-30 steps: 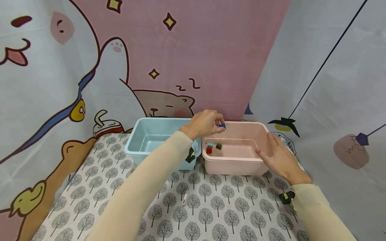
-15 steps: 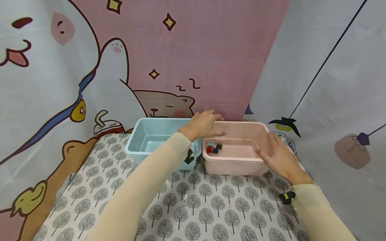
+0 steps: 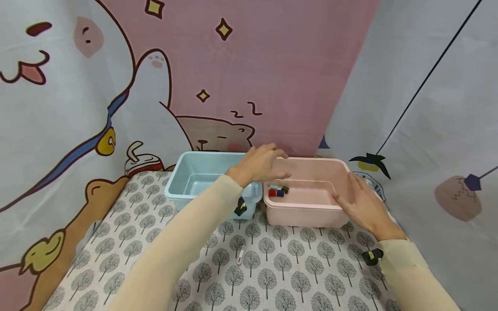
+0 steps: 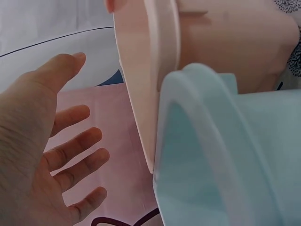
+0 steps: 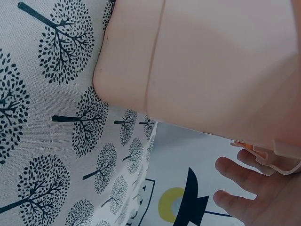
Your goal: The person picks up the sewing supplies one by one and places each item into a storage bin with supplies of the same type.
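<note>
In the head view my left hand hovers over the seam between the light blue bin and the pink bin, fingers spread. The left wrist view shows that hand holding nothing, beside both bin rims. At the pink bin's left end lie small pieces: a red piece, a dark blue piece, a light blue piece and a dark green piece. My right hand holds the pink bin's right end, thumb inside the rim. From the right wrist, its fingers show beneath the rim.
A slim white-and-pink object lies on the tree-print cloth in front of the bins. Behind the bins hangs a cartoon-printed curtain. The two bins stand side by side.
A second ago my left hand pinched the dark blue piece above the pink bin; it has let go, and the piece now lies beside the red one. My right hand stays at the bin's end.
</note>
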`<state>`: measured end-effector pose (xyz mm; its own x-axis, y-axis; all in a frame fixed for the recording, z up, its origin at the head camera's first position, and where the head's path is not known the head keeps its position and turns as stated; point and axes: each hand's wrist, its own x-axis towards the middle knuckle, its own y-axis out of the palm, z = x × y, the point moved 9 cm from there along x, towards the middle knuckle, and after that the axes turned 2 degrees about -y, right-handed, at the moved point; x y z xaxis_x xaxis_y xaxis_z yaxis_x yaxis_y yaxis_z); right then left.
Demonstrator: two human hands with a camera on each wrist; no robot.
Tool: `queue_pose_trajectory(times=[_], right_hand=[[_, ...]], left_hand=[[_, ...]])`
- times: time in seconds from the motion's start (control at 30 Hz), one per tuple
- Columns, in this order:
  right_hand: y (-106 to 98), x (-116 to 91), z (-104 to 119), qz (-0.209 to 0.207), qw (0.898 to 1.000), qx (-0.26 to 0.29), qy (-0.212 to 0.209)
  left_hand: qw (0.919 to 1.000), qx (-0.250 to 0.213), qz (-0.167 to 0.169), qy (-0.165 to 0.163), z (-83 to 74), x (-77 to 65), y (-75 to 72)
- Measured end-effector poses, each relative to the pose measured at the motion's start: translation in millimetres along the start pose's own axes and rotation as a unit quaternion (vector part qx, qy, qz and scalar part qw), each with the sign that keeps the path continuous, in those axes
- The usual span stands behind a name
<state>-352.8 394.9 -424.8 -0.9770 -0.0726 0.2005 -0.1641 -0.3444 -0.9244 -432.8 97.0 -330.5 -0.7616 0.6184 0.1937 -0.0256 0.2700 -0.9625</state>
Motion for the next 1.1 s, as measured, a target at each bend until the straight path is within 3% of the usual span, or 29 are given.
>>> queue_pose_trajectory(times=[0.43, 1.1], right_hand=[[1, 0, 0, 0.001, 1.000, 0.001, -0.001], [4, 1, -5, 0.012, 1.000, 0.003, -0.002]], left_hand=[[0.9999, -0.009, -0.003, 0.006, 0.4, -23.7, -1.1], [0.9992, 0.013, -0.029, 0.025, 1.7, -74.0, 4.6]])
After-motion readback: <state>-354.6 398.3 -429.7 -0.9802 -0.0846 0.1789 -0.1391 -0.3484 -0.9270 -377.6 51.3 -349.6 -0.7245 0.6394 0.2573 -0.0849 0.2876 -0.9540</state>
